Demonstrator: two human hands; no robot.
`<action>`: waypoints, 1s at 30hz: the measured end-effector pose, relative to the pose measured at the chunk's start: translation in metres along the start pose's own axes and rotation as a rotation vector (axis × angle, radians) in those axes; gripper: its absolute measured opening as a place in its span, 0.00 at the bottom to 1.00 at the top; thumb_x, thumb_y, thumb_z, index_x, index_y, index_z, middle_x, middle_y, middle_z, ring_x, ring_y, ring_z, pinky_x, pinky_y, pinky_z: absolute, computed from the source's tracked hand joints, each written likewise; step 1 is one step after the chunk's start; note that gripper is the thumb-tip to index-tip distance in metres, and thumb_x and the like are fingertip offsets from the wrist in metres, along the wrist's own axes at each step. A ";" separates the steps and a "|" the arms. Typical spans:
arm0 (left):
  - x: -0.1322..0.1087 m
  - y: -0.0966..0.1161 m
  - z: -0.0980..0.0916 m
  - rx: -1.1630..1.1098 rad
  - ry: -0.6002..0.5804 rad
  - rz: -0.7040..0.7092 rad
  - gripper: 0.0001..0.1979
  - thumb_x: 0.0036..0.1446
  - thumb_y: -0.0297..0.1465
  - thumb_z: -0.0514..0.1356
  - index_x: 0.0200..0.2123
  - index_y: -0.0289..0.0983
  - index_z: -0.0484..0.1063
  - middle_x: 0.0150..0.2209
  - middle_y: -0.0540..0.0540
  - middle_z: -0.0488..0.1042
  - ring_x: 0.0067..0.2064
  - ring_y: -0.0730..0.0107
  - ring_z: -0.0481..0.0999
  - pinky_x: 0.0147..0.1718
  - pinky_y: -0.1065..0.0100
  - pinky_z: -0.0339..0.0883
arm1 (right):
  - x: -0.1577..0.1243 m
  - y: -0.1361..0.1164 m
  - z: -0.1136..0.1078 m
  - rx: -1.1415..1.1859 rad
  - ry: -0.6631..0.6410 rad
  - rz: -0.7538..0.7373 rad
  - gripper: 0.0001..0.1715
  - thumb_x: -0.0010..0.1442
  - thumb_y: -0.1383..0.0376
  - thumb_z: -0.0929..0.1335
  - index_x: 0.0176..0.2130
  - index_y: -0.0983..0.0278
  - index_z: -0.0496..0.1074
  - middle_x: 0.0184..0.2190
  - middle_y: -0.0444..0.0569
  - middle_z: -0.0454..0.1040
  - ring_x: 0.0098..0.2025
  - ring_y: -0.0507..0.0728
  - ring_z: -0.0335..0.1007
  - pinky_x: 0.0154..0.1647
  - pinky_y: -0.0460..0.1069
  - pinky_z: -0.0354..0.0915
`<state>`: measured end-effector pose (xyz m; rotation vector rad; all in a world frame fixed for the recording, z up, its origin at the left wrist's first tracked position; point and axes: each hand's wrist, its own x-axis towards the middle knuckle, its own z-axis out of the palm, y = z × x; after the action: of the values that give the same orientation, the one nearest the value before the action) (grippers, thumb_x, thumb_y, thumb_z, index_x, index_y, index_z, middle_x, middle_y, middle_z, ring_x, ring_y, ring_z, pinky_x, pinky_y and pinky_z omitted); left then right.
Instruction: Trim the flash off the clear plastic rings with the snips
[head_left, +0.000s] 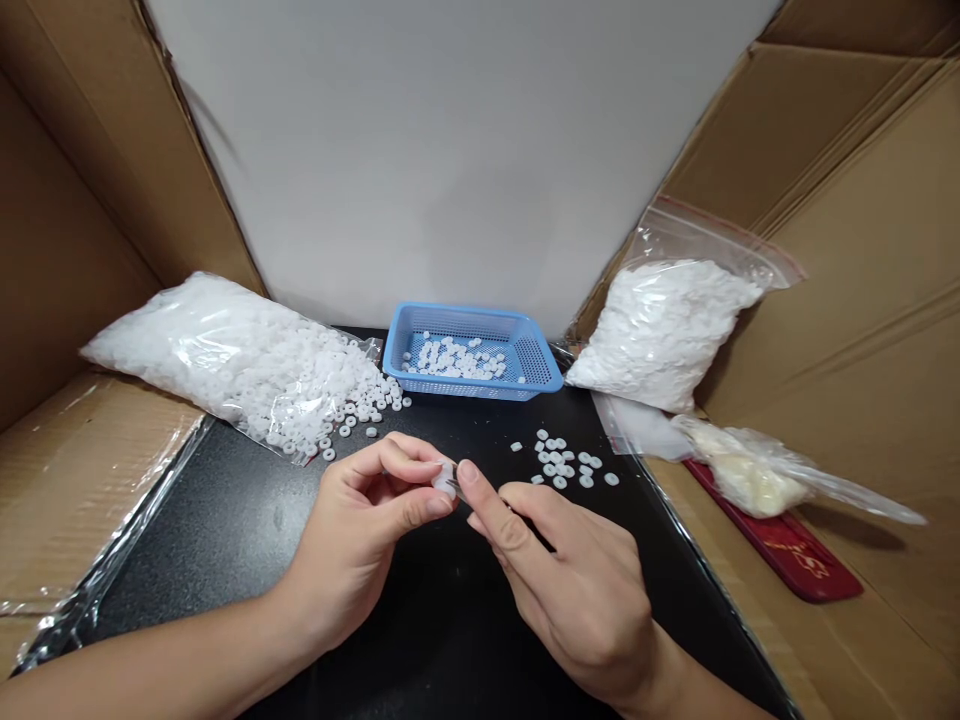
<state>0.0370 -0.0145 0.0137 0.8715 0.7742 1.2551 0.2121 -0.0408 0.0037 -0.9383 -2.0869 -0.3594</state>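
My left hand (pixel 367 500) pinches a small white plastic ring (pixel 444 480) between thumb and fingertips, above the middle of the black table. Closed just beside it, my right hand (pixel 577 580) has its thumb tip close against the ring. A thin dark edge shows between the right fingertips and the ring, but the rest of that thing is hidden in the hand. Several loose white rings (pixel 559 460) lie on the table beyond my right hand. A blue mesh basket (pixel 472 390) behind the hands holds small white pieces (pixel 457 358).
At the left, a clear bag of white rings (pixel 247 360) spills onto the black table (pixel 225 520). A zip bag of white pieces (pixel 660 330) leans at the right. Near it, a plastic bag with yellowish contents (pixel 750 475) rests on a red case (pixel 810 570). Cardboard walls (pixel 862 300) flank the table.
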 end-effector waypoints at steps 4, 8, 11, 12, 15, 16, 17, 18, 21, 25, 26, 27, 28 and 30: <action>0.000 0.001 -0.001 0.035 -0.014 0.025 0.07 0.45 0.23 0.75 0.24 0.39 0.82 0.32 0.51 0.78 0.34 0.76 0.77 0.35 0.77 0.73 | -0.003 0.002 0.000 0.002 -0.004 -0.007 0.22 0.69 0.74 0.65 0.61 0.73 0.71 0.28 0.47 0.75 0.28 0.51 0.72 0.27 0.46 0.66; 0.001 0.001 -0.002 0.066 -0.030 0.051 0.07 0.45 0.22 0.75 0.26 0.39 0.83 0.33 0.51 0.78 0.34 0.76 0.78 0.36 0.77 0.74 | -0.004 0.003 -0.001 -0.015 -0.017 -0.006 0.27 0.69 0.74 0.65 0.66 0.71 0.65 0.28 0.47 0.75 0.28 0.51 0.72 0.28 0.46 0.67; 0.003 0.001 -0.002 0.071 -0.061 0.073 0.08 0.46 0.21 0.74 0.27 0.39 0.83 0.33 0.51 0.79 0.33 0.76 0.79 0.35 0.77 0.75 | -0.002 0.003 -0.001 0.036 0.006 0.028 0.28 0.69 0.74 0.65 0.67 0.68 0.64 0.28 0.46 0.74 0.28 0.50 0.72 0.28 0.44 0.67; 0.003 0.001 -0.002 0.069 -0.071 0.081 0.08 0.46 0.21 0.74 0.28 0.39 0.83 0.34 0.51 0.80 0.33 0.76 0.79 0.35 0.77 0.75 | -0.002 0.002 -0.001 0.077 0.021 0.053 0.28 0.69 0.75 0.65 0.66 0.67 0.65 0.28 0.46 0.74 0.28 0.49 0.72 0.29 0.44 0.67; 0.005 0.001 -0.003 0.049 -0.100 0.081 0.10 0.48 0.20 0.74 0.32 0.41 0.83 0.33 0.51 0.82 0.34 0.74 0.82 0.37 0.76 0.76 | -0.002 0.003 0.000 0.224 0.072 0.164 0.28 0.69 0.76 0.65 0.66 0.64 0.66 0.31 0.46 0.74 0.30 0.48 0.72 0.32 0.42 0.69; 0.005 0.001 -0.004 0.040 -0.111 0.077 0.12 0.48 0.20 0.74 0.33 0.41 0.83 0.33 0.50 0.83 0.35 0.73 0.83 0.38 0.76 0.77 | -0.003 0.003 0.001 0.257 0.086 0.196 0.29 0.69 0.76 0.65 0.66 0.63 0.65 0.32 0.46 0.74 0.31 0.49 0.73 0.33 0.43 0.70; 0.006 0.001 -0.005 0.032 -0.121 0.073 0.12 0.48 0.20 0.73 0.34 0.42 0.83 0.33 0.50 0.83 0.35 0.72 0.83 0.38 0.75 0.77 | -0.003 0.003 0.001 0.274 0.097 0.219 0.30 0.69 0.75 0.65 0.67 0.62 0.64 0.33 0.47 0.74 0.32 0.49 0.74 0.33 0.43 0.70; 0.006 0.001 -0.006 0.025 -0.129 0.072 0.13 0.48 0.20 0.73 0.35 0.42 0.83 0.33 0.50 0.84 0.35 0.71 0.84 0.39 0.75 0.77 | -0.004 0.003 0.002 0.282 0.107 0.229 0.30 0.70 0.74 0.65 0.67 0.61 0.63 0.35 0.47 0.74 0.33 0.50 0.74 0.34 0.44 0.71; 0.007 0.002 -0.009 0.016 -0.146 0.090 0.13 0.49 0.19 0.73 0.35 0.42 0.83 0.34 0.50 0.85 0.36 0.70 0.85 0.39 0.73 0.79 | -0.006 0.003 0.001 0.281 0.126 0.223 0.31 0.70 0.73 0.65 0.68 0.59 0.62 0.36 0.48 0.75 0.34 0.51 0.75 0.33 0.45 0.72; 0.008 0.003 -0.009 0.034 -0.159 0.123 0.14 0.49 0.18 0.72 0.36 0.43 0.83 0.35 0.50 0.85 0.35 0.69 0.85 0.38 0.73 0.79 | -0.006 0.003 0.000 0.270 0.135 0.188 0.32 0.69 0.74 0.66 0.69 0.59 0.61 0.34 0.47 0.74 0.30 0.50 0.73 0.30 0.44 0.71; 0.008 0.004 -0.009 0.044 -0.164 0.132 0.15 0.49 0.18 0.72 0.36 0.43 0.83 0.35 0.50 0.85 0.35 0.69 0.85 0.38 0.73 0.79 | -0.006 0.003 0.000 0.275 0.134 0.174 0.33 0.69 0.74 0.66 0.68 0.60 0.61 0.34 0.47 0.74 0.30 0.50 0.73 0.31 0.44 0.71; 0.008 0.004 -0.009 0.056 -0.170 0.141 0.15 0.50 0.18 0.72 0.37 0.44 0.83 0.35 0.50 0.85 0.35 0.69 0.85 0.37 0.73 0.79 | -0.006 0.003 0.001 0.284 0.133 0.157 0.33 0.68 0.75 0.66 0.68 0.61 0.61 0.33 0.47 0.74 0.31 0.50 0.73 0.31 0.44 0.71; 0.008 0.004 -0.009 0.069 -0.175 0.151 0.15 0.50 0.19 0.72 0.37 0.44 0.83 0.35 0.50 0.85 0.35 0.69 0.85 0.37 0.73 0.79 | -0.006 0.004 0.001 0.296 0.130 0.142 0.33 0.67 0.76 0.66 0.68 0.62 0.61 0.33 0.48 0.75 0.31 0.50 0.74 0.31 0.44 0.71; 0.008 0.005 -0.009 0.097 -0.174 0.174 0.15 0.50 0.19 0.72 0.37 0.44 0.83 0.36 0.49 0.85 0.35 0.69 0.85 0.36 0.74 0.79 | -0.006 0.004 0.001 0.319 0.110 0.124 0.33 0.66 0.78 0.67 0.67 0.63 0.62 0.33 0.48 0.75 0.33 0.50 0.75 0.32 0.44 0.71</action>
<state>0.0276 -0.0053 0.0137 1.1311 0.6351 1.2819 0.2173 -0.0404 -0.0018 -0.8308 -1.9035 -0.0107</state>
